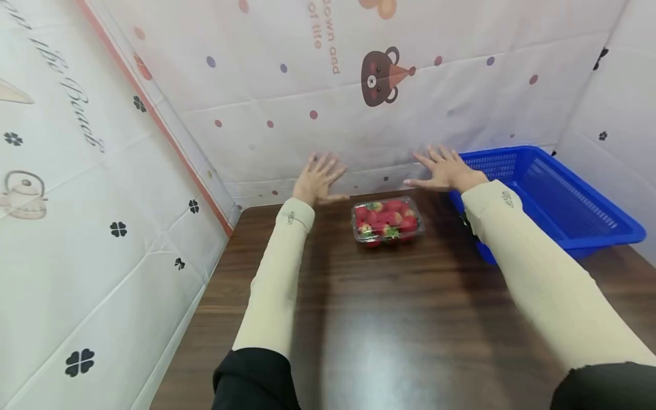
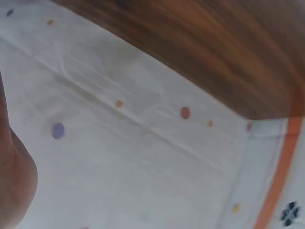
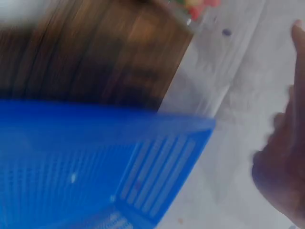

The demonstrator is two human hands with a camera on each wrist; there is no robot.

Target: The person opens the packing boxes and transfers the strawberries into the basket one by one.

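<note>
A clear plastic box of strawberries (image 1: 388, 221) lies near the back edge of the brown wooden table (image 1: 389, 302). My left hand (image 1: 319, 181) is held up to the left of the box, fingers spread and holding nothing. On the other side, my right hand (image 1: 445, 169) is also raised with fingers spread, between the box and the blue basket (image 1: 589, 205). In the right wrist view a corner of the strawberry box (image 3: 194, 8) shows at the top, and the right hand (image 3: 283, 152) is blurred. Only part of the left hand (image 2: 19, 176) appears in the left wrist view.
The blue plastic basket with slotted walls stands at the right back of the table, partly behind my right sleeve (image 1: 543, 273). A white printed cloth (image 1: 287, 97) hangs along the back, left and right sides of the table.
</note>
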